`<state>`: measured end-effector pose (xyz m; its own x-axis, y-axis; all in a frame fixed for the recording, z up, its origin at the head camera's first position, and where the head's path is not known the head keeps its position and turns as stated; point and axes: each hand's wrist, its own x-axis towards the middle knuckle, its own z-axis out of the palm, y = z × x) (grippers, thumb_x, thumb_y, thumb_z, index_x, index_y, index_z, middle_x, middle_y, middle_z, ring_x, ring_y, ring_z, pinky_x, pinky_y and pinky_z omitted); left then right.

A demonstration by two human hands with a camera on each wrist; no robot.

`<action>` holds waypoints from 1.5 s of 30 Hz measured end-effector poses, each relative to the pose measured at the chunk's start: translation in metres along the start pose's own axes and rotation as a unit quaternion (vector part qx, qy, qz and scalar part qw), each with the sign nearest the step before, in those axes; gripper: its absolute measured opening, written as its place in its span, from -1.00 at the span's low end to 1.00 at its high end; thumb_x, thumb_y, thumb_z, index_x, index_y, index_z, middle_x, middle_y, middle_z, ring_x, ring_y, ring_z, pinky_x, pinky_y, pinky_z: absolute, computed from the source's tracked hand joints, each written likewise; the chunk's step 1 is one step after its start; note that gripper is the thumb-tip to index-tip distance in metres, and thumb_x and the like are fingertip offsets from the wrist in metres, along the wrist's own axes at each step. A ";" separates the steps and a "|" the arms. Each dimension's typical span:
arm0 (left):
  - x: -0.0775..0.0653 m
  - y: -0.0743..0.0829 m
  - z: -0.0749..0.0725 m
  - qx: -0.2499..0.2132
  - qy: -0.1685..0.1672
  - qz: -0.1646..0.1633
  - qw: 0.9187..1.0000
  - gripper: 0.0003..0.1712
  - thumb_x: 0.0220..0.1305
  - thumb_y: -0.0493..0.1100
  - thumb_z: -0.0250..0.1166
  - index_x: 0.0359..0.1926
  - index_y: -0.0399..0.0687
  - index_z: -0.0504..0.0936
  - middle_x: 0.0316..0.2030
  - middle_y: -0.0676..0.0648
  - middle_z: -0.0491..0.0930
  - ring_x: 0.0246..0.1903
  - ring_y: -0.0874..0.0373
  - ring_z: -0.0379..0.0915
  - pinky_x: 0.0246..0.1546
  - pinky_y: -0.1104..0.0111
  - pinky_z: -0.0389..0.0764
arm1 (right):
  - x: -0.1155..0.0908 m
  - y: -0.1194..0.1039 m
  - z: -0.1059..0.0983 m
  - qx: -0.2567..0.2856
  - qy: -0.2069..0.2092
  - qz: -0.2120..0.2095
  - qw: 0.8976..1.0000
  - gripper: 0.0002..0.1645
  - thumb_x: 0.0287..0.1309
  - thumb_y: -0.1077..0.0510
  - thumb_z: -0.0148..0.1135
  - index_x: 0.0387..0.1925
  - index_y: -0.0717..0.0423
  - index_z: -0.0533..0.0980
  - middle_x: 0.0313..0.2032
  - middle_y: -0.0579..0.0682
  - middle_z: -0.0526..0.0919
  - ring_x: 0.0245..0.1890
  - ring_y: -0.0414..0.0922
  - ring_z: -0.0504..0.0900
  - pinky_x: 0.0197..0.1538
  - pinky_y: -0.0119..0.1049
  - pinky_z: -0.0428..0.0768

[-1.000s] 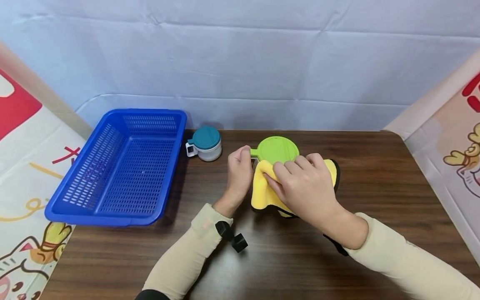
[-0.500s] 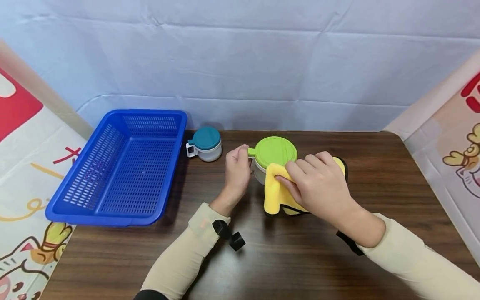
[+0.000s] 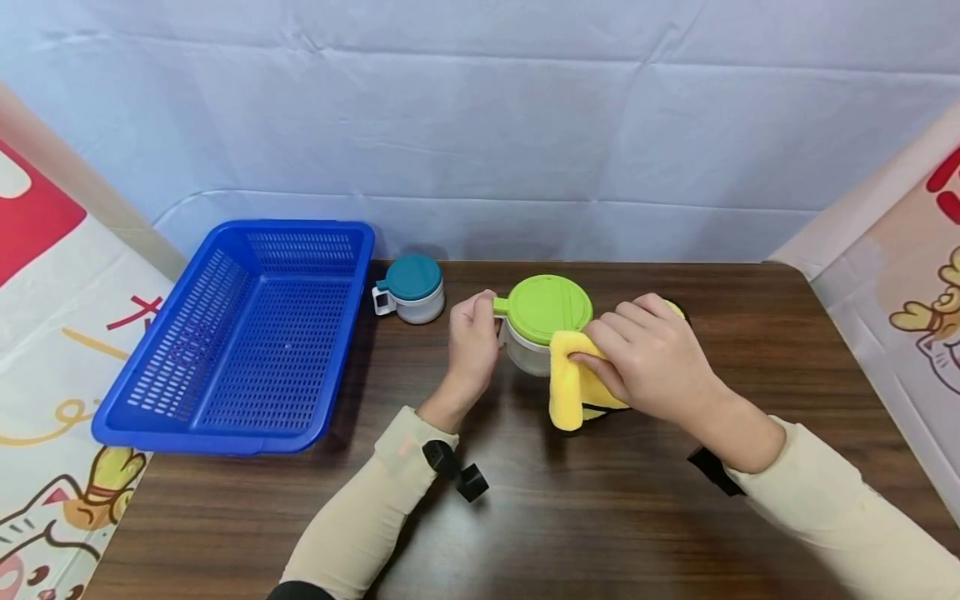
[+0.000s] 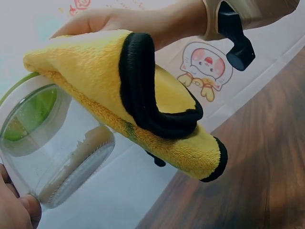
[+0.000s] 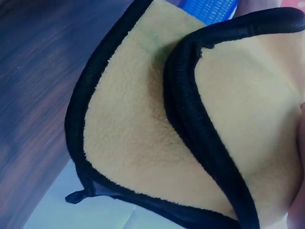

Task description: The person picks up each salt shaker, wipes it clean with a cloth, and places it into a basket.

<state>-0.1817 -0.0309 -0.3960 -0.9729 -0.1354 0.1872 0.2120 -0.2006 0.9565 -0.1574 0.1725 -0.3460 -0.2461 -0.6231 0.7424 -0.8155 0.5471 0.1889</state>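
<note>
A clear seasoning jar with a bright green lid (image 3: 550, 308) is in front of me, its handle toward the left. My left hand (image 3: 472, 342) grips that handle. My right hand (image 3: 652, 358) holds a bunched yellow cloth (image 3: 568, 383) with black edging against the jar's right front side. In the left wrist view, the cloth (image 4: 90, 57) lies over the upper side of the tilted jar (image 4: 71, 138), and some pale stuff shows near the jar's base. Folded cloth (image 5: 128, 138) fills most of the right wrist view, hiding most of the right hand.
A second, smaller-looking jar with a teal lid (image 3: 414, 277) and white handle stands left of my left hand. Farther left is a blue plastic basket (image 3: 345, 333) with slotted walls. A pale cloth backdrop (image 3: 480, 150) hangs behind the brown wooden table (image 3: 525, 533).
My right hand and the yellow cloth have moved right, off the lid's front edge, so more of the jar's side shows. The jar and left hand have shifted slightly left.
</note>
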 end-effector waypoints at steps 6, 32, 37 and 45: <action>0.000 0.000 0.000 -0.008 0.001 -0.013 1.000 -0.60 0.38 -0.30 -0.12 -0.64 -0.34 0.29 -0.74 0.02 0.17 -0.73 0.26 0.07 -0.70 0.49 0.10 | -0.006 0.009 0.000 0.022 -0.015 0.002 1.000 -0.45 0.54 -0.12 -0.02 -0.47 0.22 0.42 -0.60 -0.02 0.47 -0.59 -0.02 0.42 -0.34 -0.09 0.43; 0.001 -0.003 -0.003 -0.032 0.006 -0.008 0.999 -0.56 0.38 -0.28 -0.13 -0.69 -0.05 0.27 -0.75 0.11 0.14 -0.74 0.29 0.02 -0.69 0.49 0.06 | -0.019 0.031 0.005 0.004 -0.059 0.096 0.994 -0.38 0.57 -0.18 -0.17 -0.32 0.28 0.45 -0.51 0.11 0.56 -0.54 0.05 0.44 -0.25 -0.03 0.41; 0.001 -0.001 -0.002 -0.029 0.018 -0.014 0.999 -0.54 0.41 -0.27 -0.11 -0.70 -0.06 0.27 -0.76 0.09 0.14 -0.75 0.27 0.02 -0.70 0.48 0.06 | -0.020 0.040 0.003 0.000 -0.081 0.129 0.988 -0.38 0.56 -0.20 -0.18 -0.35 0.26 0.40 -0.54 0.06 0.49 -0.55 0.04 0.39 -0.20 0.02 0.41; 0.002 0.000 -0.001 -0.022 0.017 -0.008 1.000 -0.52 0.41 -0.27 -0.11 -0.72 -0.06 0.26 -0.75 0.08 0.14 -0.73 0.26 0.03 -0.67 0.48 0.05 | -0.026 0.054 -0.009 0.080 -0.125 0.189 0.971 -0.40 0.53 -0.23 -0.17 -0.13 0.22 0.51 -0.36 0.05 0.61 -0.37 0.00 0.51 -0.07 -0.02 0.34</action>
<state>-0.1834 -0.0324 -0.3955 -0.9726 -0.1644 0.1644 0.2017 -0.2454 0.9482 -0.1902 0.2228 -0.3494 -0.6466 -0.5221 0.5561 -0.7081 0.6820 -0.1830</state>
